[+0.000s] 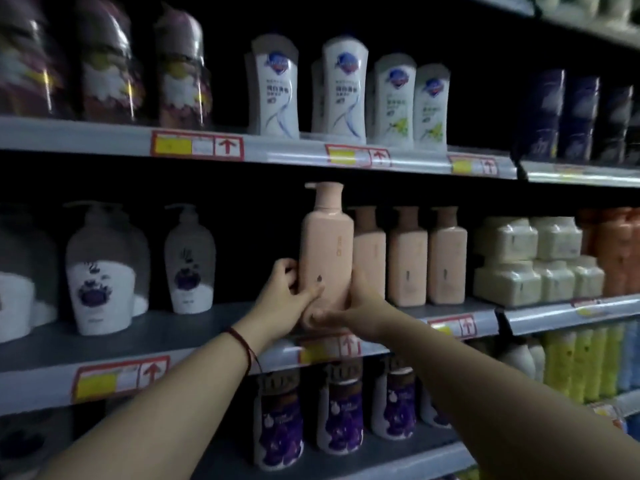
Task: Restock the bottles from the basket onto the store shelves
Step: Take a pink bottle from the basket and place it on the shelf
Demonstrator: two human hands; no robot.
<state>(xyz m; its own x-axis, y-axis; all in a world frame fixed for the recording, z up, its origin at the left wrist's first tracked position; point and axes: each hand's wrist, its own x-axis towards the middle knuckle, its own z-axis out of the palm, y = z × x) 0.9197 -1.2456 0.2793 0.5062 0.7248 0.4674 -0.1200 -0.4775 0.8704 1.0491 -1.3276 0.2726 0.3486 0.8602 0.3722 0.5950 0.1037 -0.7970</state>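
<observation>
A tall peach pump bottle (325, 244) stands upright at the front of the middle shelf (104, 344), held low down by both hands. My left hand (284, 296) wraps its left side, thumb across the front. My right hand (360, 306) grips its right side and base. Its bottom edge is hidden behind my fingers, so I cannot tell whether it rests on the shelf. Three matching peach bottles (408, 258) stand in a row just to its right. The basket is not in view.
White pump bottles with purple labels (188, 261) stand left on the same shelf, with a dark gap between them and the held bottle. Cream tubs (519, 261) are stacked right. White bottles (343, 88) fill the upper shelf, purple bottles (341, 407) the lower.
</observation>
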